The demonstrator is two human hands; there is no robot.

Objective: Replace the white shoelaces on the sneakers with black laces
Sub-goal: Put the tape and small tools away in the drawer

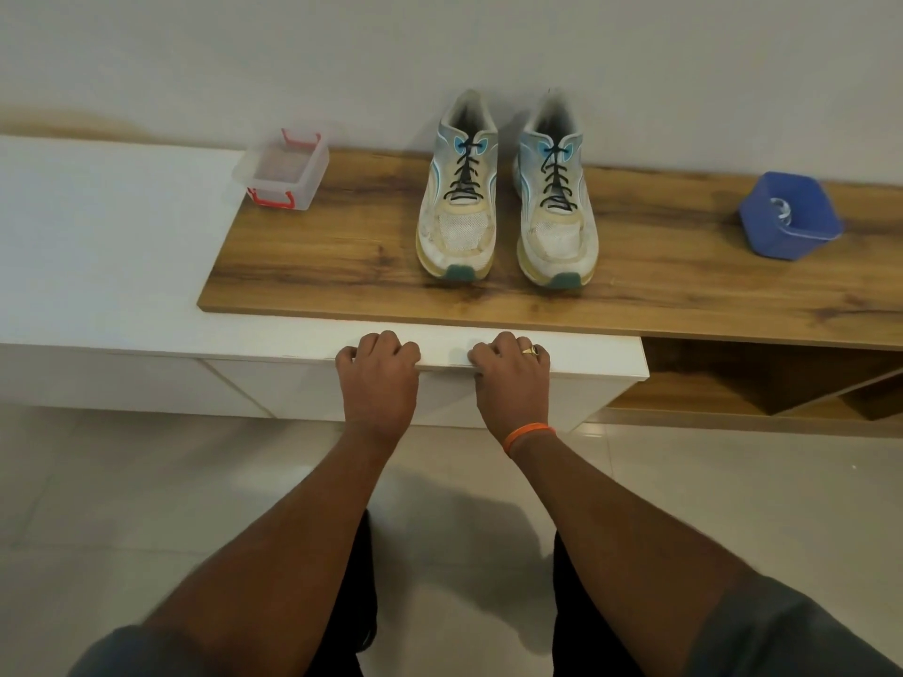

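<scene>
Two worn white mesh sneakers [505, 193] stand side by side on the wood-grain counter [342, 266], toes forward, already threaded with black laces [466, 173]. Left hand [378, 371] and right hand [510, 371] rest curled on the white ledge [195, 334], holding nothing, suggesting completion. Contents of the blue plastic tub [791, 217] are indistinct.

Your two sneakers [508, 197], black laces [466, 173], at 12 o'clock; your left hand [378, 368] and right hand [510, 371] rest curled on the cabinet edge [611, 366].

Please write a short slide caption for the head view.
Both sneakers wear black laces; both hands rest curled on the white cabinet edge.
</scene>
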